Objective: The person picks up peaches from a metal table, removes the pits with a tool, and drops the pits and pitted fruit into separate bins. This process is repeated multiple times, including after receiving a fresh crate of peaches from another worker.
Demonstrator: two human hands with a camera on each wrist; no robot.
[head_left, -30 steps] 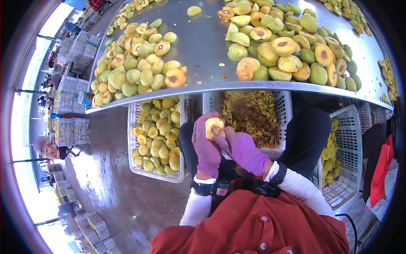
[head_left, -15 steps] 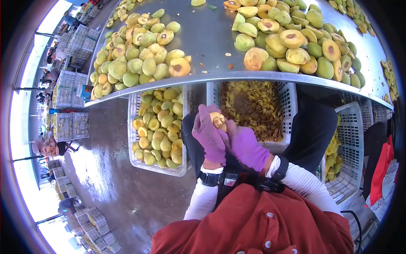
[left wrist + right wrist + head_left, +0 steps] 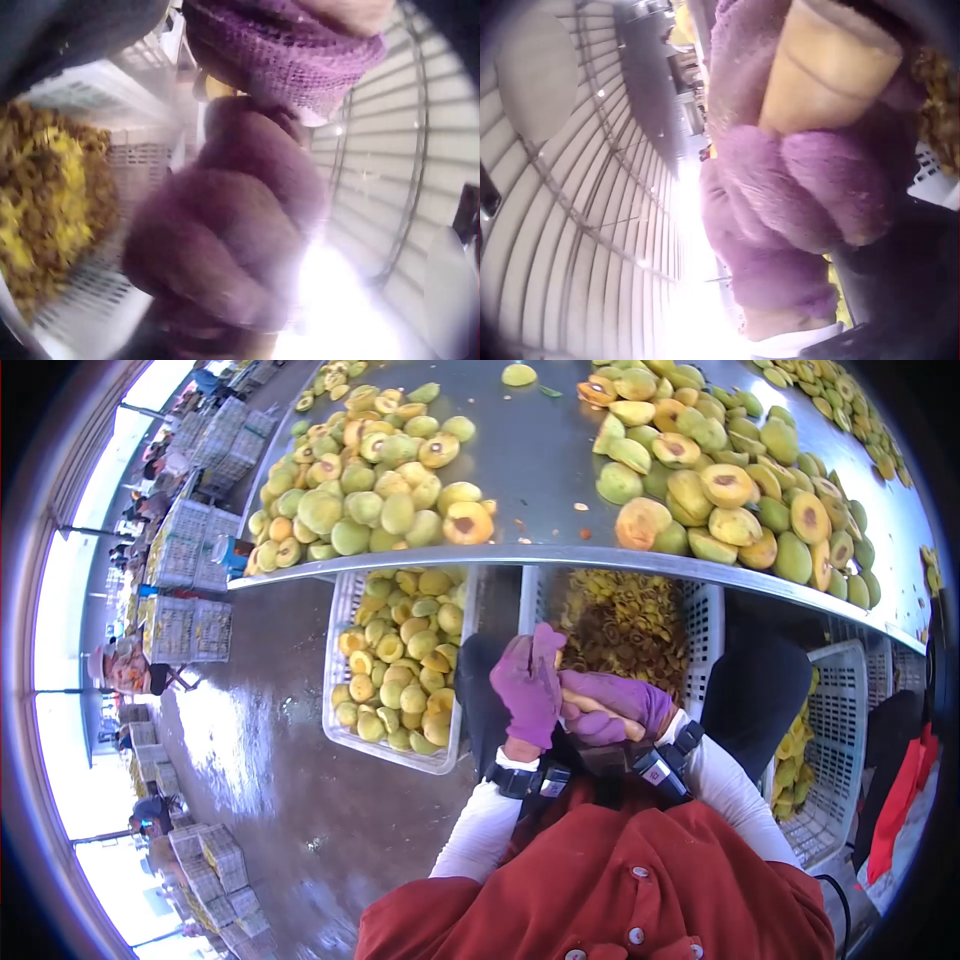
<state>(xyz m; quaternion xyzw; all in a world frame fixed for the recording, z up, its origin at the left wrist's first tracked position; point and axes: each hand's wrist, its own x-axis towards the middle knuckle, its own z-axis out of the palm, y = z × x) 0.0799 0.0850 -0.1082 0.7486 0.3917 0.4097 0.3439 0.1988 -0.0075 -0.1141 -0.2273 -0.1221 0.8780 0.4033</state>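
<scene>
In the head view both hands, in purple gloves, are together above the lap. My right hand [image 3: 625, 700] grips a tool by its pale wooden handle [image 3: 825, 71]; the handle lies across the palm, and its butt stands out large in the right wrist view. The tool's working end is hidden between the hands. My left hand [image 3: 527, 685] is right at the tool's far end, its back towards the head camera. A cut peach half sits in it in the earlier frames; now the glove hides the fruit. Curled purple fingers [image 3: 217, 240] fill the left wrist view.
Piles of halved peaches [image 3: 735, 485] lie on the metal table [image 3: 540, 470] ahead. Below its edge stand a crate [image 3: 437, 765] of peach halves and a crate [image 3: 704, 630] of pits and scraps. Another crate [image 3: 835, 730] is on the right, beside the knee. The floor [image 3: 270, 760] looks wet.
My left hand has turned, and the peach's cut face no longer shows. My right hand has turned too, bringing the wooden handle into sight. The head view has shifted slightly.
</scene>
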